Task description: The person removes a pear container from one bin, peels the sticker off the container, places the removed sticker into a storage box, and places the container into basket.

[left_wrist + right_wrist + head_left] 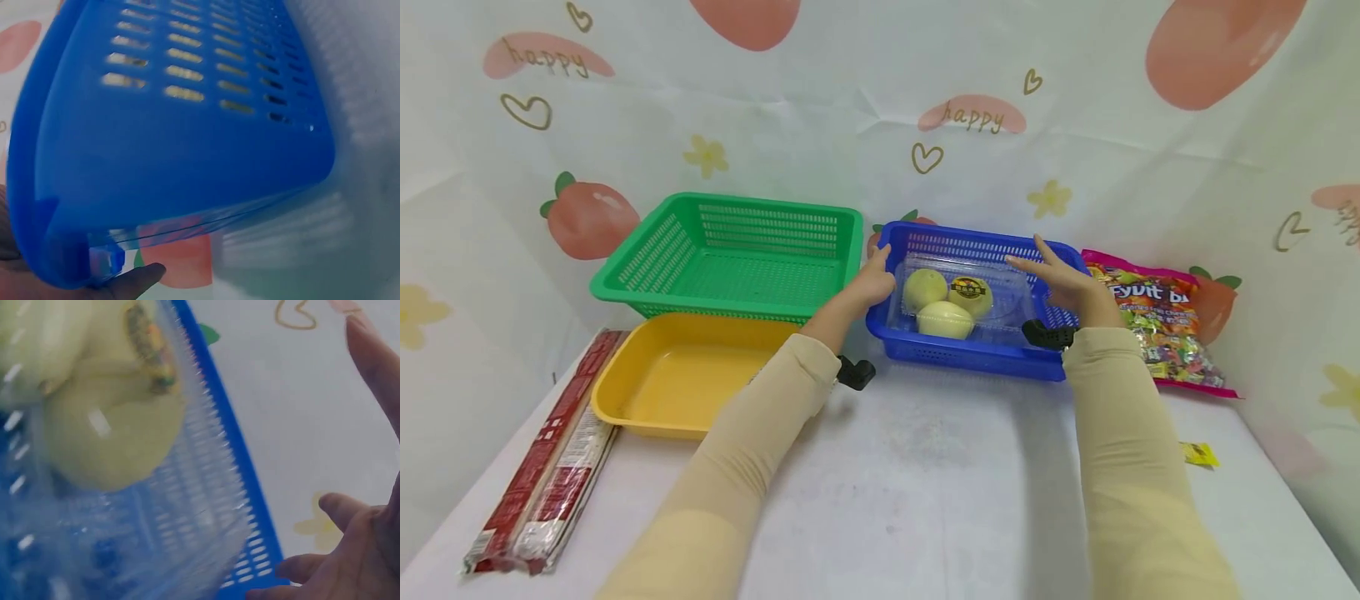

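At the back centre-right of the table stands a blue slotted basket (970,360). A clear plastic clamshell box (1009,304) lies in it, with three pale yellow-green round fruits (946,320) inside; one bears a dark label. My left hand (874,279) grips the basket's left rim, a finger (140,280) down the outer end wall and part of the hand above the rim. Over the basket's right end is my right hand (1067,283), its fingers spread and nothing held. In the right wrist view, its lower fingers (303,567) come near the rim; contact is unclear.
A green basket (730,308) stands back left, behind a yellow tub (685,375). Long red-and-white packets (550,467) lie at the left edge. A candy bag (1180,333) leans at the right, and a small yellow wrapper (1199,454) lies in front.
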### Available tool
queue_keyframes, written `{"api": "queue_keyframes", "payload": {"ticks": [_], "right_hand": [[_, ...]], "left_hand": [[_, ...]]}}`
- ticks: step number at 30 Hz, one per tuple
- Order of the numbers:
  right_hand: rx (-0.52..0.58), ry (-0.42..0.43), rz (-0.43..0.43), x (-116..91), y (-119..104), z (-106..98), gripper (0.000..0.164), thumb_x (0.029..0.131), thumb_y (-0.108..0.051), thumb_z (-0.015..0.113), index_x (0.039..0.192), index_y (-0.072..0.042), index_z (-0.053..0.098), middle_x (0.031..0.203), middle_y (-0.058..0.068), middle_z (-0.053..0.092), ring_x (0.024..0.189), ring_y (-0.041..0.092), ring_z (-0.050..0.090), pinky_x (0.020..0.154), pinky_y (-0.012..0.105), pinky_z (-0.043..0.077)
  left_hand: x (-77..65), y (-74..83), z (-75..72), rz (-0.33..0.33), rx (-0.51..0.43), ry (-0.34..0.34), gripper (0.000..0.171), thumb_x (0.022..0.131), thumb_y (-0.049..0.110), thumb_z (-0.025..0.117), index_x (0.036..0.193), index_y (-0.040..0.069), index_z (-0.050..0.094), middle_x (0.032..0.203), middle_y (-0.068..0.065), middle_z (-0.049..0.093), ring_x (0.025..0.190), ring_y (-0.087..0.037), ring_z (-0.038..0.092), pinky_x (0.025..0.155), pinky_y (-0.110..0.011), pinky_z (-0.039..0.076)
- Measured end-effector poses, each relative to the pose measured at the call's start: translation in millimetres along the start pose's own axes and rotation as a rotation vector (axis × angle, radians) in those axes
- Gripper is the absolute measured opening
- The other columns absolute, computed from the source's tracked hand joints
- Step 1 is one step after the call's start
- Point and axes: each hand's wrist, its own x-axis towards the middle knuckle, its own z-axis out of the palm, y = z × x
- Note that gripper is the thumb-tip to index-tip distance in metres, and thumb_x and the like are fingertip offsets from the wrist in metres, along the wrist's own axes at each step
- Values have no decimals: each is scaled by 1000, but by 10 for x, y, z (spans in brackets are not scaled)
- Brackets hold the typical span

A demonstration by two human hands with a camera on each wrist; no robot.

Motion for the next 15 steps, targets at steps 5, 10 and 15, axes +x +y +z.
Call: {"api": "queue_keyframes", "payload": {"ticks": [5, 10, 15], "right_hand": [[60, -42, -6, 55, 180, 13, 96, 90, -43, 55, 144, -34, -24, 151, 5, -33, 139, 38, -23, 106, 70, 1], [59, -132, -45, 101, 345, 2, 90, 94, -26, 54, 147, -28, -19, 151, 13, -30, 139, 43, -19, 107, 69, 1], [68, -187, -110, 113, 450, 19, 87, 94, -10, 53, 149, -26, -12, 148, 13, -36, 137, 38, -29, 108, 67, -6]], "left_hand": [[-1, -37, 68, 12, 36, 34, 70, 89, -6, 30, 151, 14, 5, 158, -7, -10, 145, -28, -1, 117, -49, 9], [13, -84, 117, 49, 62, 127, 68, 88, -7, 32, 151, 12, 12, 158, -7, -4, 145, -28, 6, 118, -43, 12], [21, -118, 157, 73, 118, 210, 66, 86, -7, 34, 149, 9, 20, 158, -9, 5, 145, -28, 12, 118, -39, 15]]}}
